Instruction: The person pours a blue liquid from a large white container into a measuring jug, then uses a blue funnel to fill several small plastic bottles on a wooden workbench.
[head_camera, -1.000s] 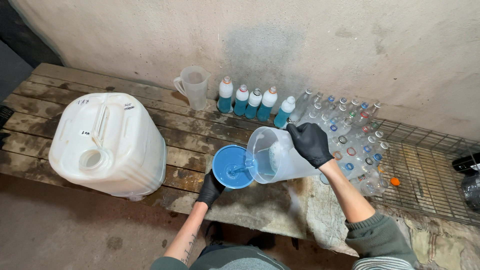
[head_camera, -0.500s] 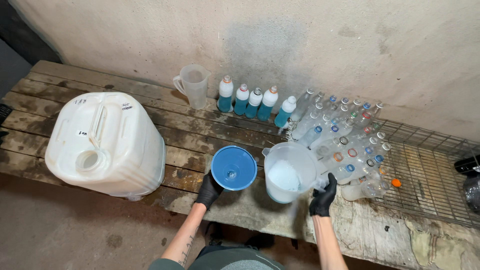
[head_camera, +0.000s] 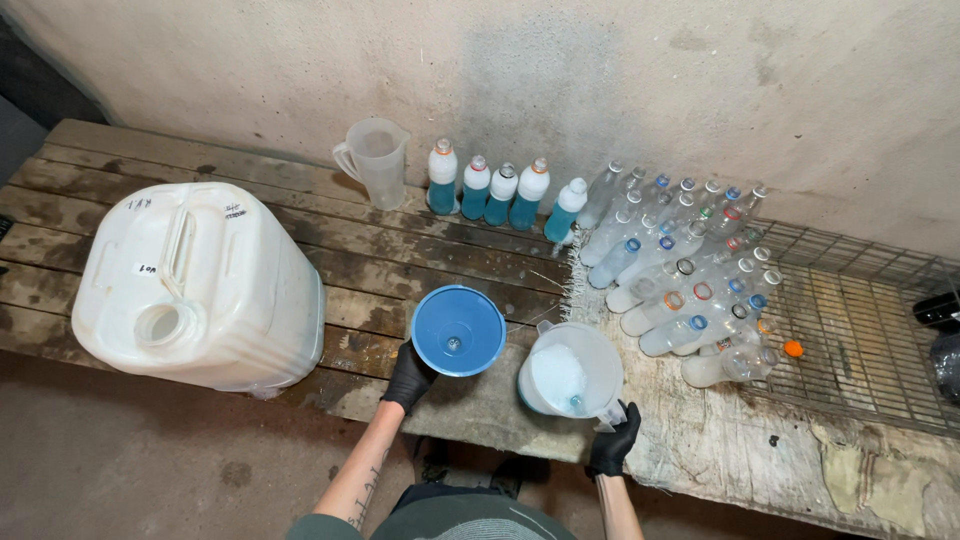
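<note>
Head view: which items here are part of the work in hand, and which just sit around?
In use:
left hand on blue funnel
right hand on plastic jug

Around:
white jerrycan
empty jug
five filled bottles
empty bottles
wire rack

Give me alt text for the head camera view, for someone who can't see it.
Two black-gloved hands work at a wooden bench: the left hand steadies a blue funnel, the right hand holds a plastic jug by its handle. A large white jerrycan lies left; filled blue bottles and empty clear bottles line the wall.
</note>
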